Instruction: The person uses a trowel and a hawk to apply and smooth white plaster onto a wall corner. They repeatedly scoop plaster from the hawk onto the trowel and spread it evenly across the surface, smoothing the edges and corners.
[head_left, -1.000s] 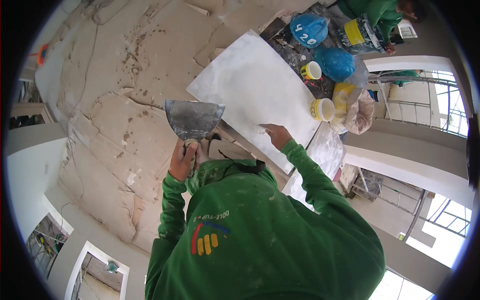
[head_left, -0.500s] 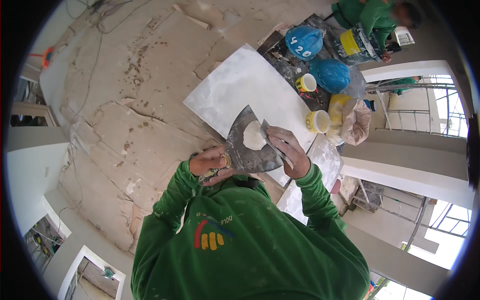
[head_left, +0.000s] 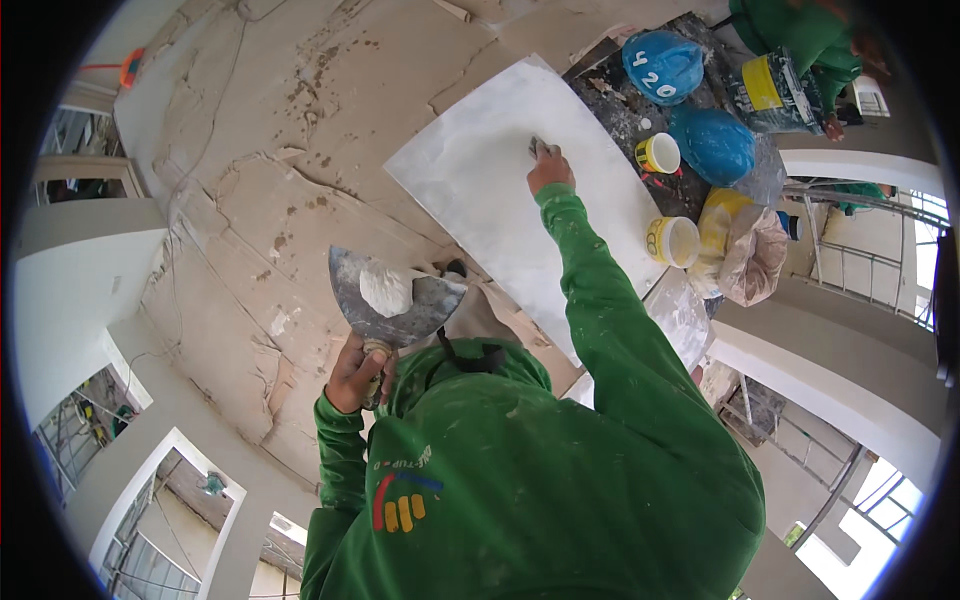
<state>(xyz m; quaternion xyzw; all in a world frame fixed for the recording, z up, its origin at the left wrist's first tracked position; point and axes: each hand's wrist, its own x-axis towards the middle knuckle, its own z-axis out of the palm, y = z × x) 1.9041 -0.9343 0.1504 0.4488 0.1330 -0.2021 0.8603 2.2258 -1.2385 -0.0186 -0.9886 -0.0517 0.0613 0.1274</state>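
My left hand is closed round the handle of a wide, rounded putty knife. Its grey blade lies face up and carries a lump of white putty. Stretched out ahead, my right hand is closed on a scraper, of which only a small dark end shows beyond the fingers. That hand is over the far half of a white panel; whether the scraper touches the surface I cannot tell. Whitish smears cover the panel.
Right of the panel, a dark stained surface bears two blue helmets, a small yellow-and-white tub and a dark bucket. Another tub stands beside an opened bag. A co-worker in green is at the far right. Wrinkled sheeting covers the floor.
My right hand has left the putty knife's blade and reached forward over the panel with the scraper. The putty knife has moved left and nearer in my left hand. The whole view has shifted.
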